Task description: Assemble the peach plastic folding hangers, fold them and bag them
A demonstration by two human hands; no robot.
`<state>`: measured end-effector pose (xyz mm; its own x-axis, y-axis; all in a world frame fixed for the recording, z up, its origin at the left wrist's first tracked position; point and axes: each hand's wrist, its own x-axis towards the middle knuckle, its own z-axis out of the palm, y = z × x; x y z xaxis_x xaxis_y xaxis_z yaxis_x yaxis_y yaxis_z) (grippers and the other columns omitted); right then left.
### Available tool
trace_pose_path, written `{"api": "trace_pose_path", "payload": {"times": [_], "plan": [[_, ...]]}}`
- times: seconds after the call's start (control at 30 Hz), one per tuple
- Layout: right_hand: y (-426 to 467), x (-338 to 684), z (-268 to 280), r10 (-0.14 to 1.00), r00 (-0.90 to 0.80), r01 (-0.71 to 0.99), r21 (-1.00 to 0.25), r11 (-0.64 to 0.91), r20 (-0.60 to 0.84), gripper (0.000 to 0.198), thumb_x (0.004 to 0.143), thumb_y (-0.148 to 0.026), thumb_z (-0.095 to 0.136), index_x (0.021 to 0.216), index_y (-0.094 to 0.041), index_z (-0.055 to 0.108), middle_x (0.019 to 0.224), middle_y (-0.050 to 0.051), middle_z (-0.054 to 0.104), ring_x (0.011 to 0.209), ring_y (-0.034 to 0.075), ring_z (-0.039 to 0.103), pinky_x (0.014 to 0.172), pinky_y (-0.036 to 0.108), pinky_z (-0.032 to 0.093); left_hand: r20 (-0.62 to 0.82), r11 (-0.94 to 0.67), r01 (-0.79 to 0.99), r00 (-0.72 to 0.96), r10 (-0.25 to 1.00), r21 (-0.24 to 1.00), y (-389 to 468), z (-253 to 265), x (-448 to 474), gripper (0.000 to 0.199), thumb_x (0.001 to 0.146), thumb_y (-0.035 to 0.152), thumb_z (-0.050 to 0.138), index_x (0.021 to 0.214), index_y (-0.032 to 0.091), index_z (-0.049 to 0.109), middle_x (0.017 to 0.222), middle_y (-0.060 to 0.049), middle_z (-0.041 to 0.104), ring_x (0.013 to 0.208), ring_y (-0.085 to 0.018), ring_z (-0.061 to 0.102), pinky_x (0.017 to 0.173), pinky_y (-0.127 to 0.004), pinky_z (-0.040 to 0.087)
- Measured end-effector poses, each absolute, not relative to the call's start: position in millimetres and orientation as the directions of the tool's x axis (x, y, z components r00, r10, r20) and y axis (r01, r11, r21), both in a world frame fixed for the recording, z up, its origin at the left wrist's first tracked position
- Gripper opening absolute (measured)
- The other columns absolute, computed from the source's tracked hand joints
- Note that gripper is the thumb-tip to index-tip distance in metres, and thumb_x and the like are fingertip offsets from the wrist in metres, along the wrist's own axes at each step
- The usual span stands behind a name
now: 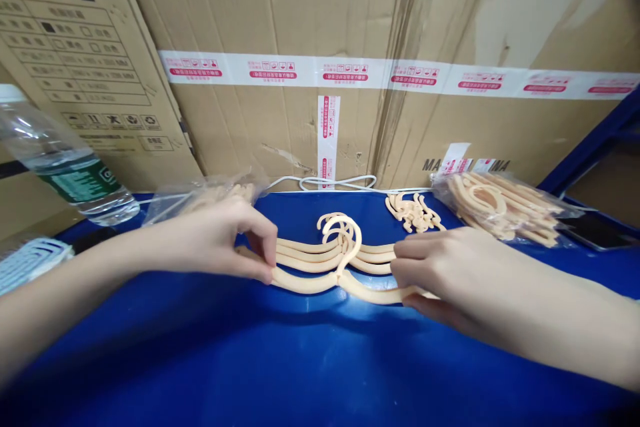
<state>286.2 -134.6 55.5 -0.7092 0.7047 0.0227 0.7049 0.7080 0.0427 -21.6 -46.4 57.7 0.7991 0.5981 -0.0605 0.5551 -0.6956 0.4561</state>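
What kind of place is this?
Probably a packing or assembly workbench: taped brown cardboard boxes behind a blue table, clear bags of peach plastic hangers, and both hands stacking more peach hangers.

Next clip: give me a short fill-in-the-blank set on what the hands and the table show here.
Both hands, left hand and right hand, grip a stack of peach plastic ____.
The table surface is ____.
A clear water ____ lies at far left.
The loose hooks lie ____ the bagged hangers.

Missing: hangers; blue; bottle; left of
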Motion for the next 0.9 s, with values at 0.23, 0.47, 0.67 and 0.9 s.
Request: {"api": "trace_pose_path", "payload": {"times": [0.23,0.47,0.67,0.9], "plan": [[-132.2,274.3,33.0,0.679,-0.717,0.680,0.057,0.731,-0.158,0.011,0.072,-0.010,0.069,0.075,-0.020,0.064,0.066,0.001,0.066,0.052,0.015,0.056,0.049,0.028,0.025,-0.061,-0.900,0.428,0.899,0.434,-0.084,-88.9,31.6,-4.2,0.013,0.080,0.015,0.067,0.069,0.020,0.061,0.069,0.001,0.067,0.063,-0.016,0.062,0.058,-0.027,0.040],[-121.8,270.3,41.6,0.738,-0.619,0.752,0.069,0.656,-0.269,0.021,0.067,0.001,0.064,0.068,-0.019,0.069,0.066,0.002,0.069,0.058,0.017,0.063,0.049,0.026,0.029,0.044,-0.888,0.344,0.937,0.347,-0.306,-86.2,14.5,-0.5,0.018,0.083,0.014,0.063,0.066,0.019,0.059,0.063,0.000,0.065,0.056,-0.018,0.062,0.050,-0.030,0.040],[-105.0,282.0,37.4,0.822,-0.526,0.829,0.085,0.553,-0.217,0.017,0.073,-0.003,0.064,0.072,-0.019,0.070,0.072,0.003,0.071,0.062,0.018,0.064,0.053,0.025,0.033,0.141,-0.837,0.401,0.916,0.376,-0.372,-74.5,5.9,0.7,0.020,0.082,0.005,0.055,0.068,0.019,0.055,0.067,-0.001,0.064,0.057,-0.018,0.062,0.050,-0.029,0.040],[-76.3,291.0,30.1,0.862,-0.501,0.857,0.095,0.506,-0.069,0.008,0.079,-0.011,0.066,0.073,-0.016,0.068,0.081,0.006,0.069,0.073,0.018,0.065,0.062,0.025,0.040,0.258,-0.792,0.499,0.865,0.430,-0.352,-58.4,-4.7,1.6,0.025,0.091,0.011,0.045,0.069,0.016,0.056,0.065,-0.003,0.062,0.053,-0.017,0.059,0.048,-0.027,0.038]]}}
